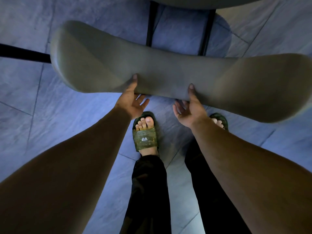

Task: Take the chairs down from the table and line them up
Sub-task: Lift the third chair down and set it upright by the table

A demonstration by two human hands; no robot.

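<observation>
The chair [168, 71] fills the middle of the view, its grey curved backrest running from ten o'clock to three o'clock above the tiled floor [50, 115]. Both hands hold the near edge of the backrest at its narrow middle. The left hand [133, 102] has its thumb [134, 80] pressed on top of the backrest, while its fingers [141, 101] are loosely spread below the edge; whether they touch the underside I cannot tell. The right hand [189, 108], just toward three o'clock from the left, lays its thumb [191, 90] on top as well, its fingers [179, 105] slightly spread under the edge. Black chair legs [206, 31] show at twelve o'clock beyond the backrest. Two feet in green sandals [146, 138] stand at six o'clock, below the hands.
</observation>
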